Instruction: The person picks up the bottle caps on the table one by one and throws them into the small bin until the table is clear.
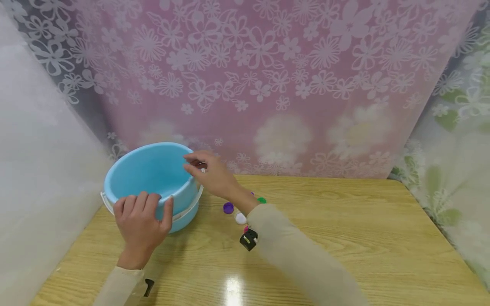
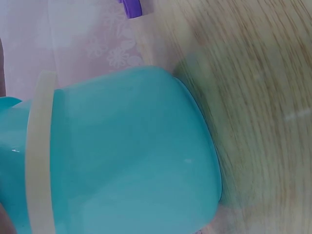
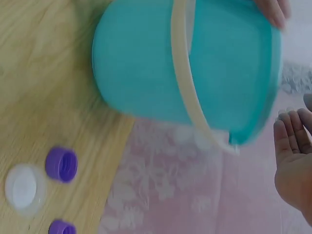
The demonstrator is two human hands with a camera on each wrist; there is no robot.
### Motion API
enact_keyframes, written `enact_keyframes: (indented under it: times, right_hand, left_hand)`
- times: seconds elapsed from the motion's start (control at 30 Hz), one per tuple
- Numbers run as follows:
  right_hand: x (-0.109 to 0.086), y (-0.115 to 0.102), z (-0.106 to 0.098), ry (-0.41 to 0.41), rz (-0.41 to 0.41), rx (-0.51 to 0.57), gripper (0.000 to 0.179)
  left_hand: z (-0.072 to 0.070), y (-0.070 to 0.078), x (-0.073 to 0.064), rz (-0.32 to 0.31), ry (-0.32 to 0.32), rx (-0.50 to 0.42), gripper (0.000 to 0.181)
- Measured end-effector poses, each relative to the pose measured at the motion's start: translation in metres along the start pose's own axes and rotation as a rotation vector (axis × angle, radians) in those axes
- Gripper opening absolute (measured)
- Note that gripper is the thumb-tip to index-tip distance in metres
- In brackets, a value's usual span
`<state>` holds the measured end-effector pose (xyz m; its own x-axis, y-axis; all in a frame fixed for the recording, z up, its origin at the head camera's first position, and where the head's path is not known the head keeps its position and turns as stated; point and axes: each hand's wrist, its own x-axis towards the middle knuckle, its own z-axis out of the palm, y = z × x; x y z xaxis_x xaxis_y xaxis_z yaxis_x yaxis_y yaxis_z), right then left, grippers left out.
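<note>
A light blue bucket with a white handle stands upright at the left of the wooden table. My left hand grips its near rim, fingers laid over the edge and the thumb against the outside. At the right side of the rim is my right hand, its fingers loosely bent with a gap between thumb and fingertips. Nothing shows in that hand; in the right wrist view its fingers look relaxed beside the bucket's mouth. The left wrist view is mostly filled by the bucket's outer wall.
Right of the bucket lie a purple cap, a white cap, a green cap and a small pink piece, partly under my right forearm. A flowered curtain hangs along the back edge of the table.
</note>
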<state>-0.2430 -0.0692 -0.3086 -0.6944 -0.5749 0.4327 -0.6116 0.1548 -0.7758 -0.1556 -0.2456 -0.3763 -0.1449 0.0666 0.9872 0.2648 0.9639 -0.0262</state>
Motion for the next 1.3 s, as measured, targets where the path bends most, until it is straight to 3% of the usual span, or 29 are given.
enact_keyframes:
  times: [0.27, 0.5, 0.7, 0.93, 1.17, 1.3]
  right_hand:
    - [-0.033, 0.018, -0.06, 0.034, 0.035, -0.074, 0.03]
    - [-0.073, 0.05, -0.11, 0.079, 0.112, -0.17, 0.028]
    - [-0.115, 0.075, -0.139, 0.014, 0.188, -0.223, 0.029]
    - [-0.16, 0.095, -0.152, -0.178, 0.252, -0.339, 0.036]
    - [-0.187, 0.102, -0.147, -0.347, 0.441, -0.298, 0.043]
    - [-0.196, 0.104, -0.143, -0.391, 0.444, -0.278, 0.045]
  left_hand:
    - [0.001, 0.0, -0.004, -0.025, 0.009, -0.003, 0.04]
    - [-0.001, 0.0, -0.004, -0.037, 0.024, -0.001, 0.041]
    - [0.0, 0.003, -0.002, -0.033, 0.021, -0.016, 0.042]
    - [0.002, 0.005, -0.001, -0.037, 0.028, -0.028, 0.043]
    - [0.002, 0.005, -0.001, -0.043, 0.032, -0.021, 0.042]
    - [0.001, 0.005, -0.002, -0.046, 0.029, -0.015, 0.042]
